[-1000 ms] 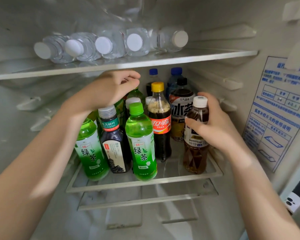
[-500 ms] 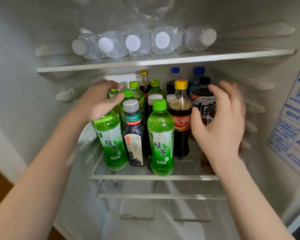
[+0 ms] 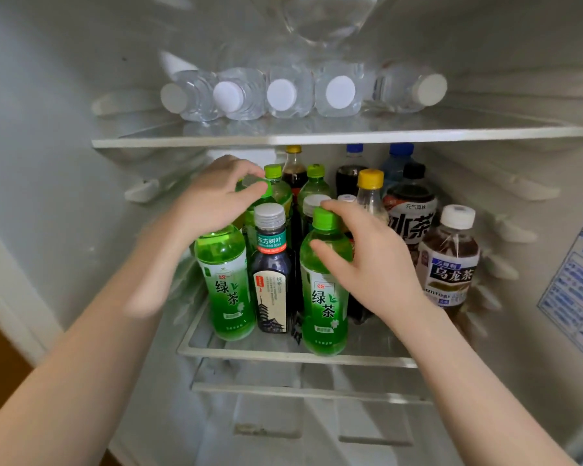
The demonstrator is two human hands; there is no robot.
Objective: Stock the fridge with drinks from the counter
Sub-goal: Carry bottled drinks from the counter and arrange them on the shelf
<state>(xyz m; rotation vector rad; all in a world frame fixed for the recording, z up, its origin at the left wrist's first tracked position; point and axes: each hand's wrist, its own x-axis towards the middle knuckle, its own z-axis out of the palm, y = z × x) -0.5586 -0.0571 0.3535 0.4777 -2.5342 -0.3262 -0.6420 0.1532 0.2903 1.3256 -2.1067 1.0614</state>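
the fridge (image 3: 58, 136) has two loaded shelves. on the upper shelf (image 3: 317, 140) five clear water bottles (image 3: 281, 95) lie on their sides, white caps toward me. the middle shelf (image 3: 283, 356) carries the upright drinks. along its near edge stand the left green tea bottle (image 3: 224, 284), a dark tea bottle (image 3: 271, 280) with a grey cap and the right green tea bottle (image 3: 323, 297). an oolong tea bottle (image 3: 450, 270) with a white cap stands apart at the right. farther back i count three more green bottles, two yellow-capped cola bottles (image 3: 370, 179), two blue-capped bottles (image 3: 401, 153) and one black-capped iced tea bottle (image 3: 411, 213).

my left hand (image 3: 212, 203) hangs over the left green tea bottle, fingers and thumb curled round the cap of a second-row green bottle (image 3: 258, 190). my right hand (image 3: 371, 264) grips the top of the right green tea bottle, with the thumb on its shoulder and the fingers arched behind the cap.
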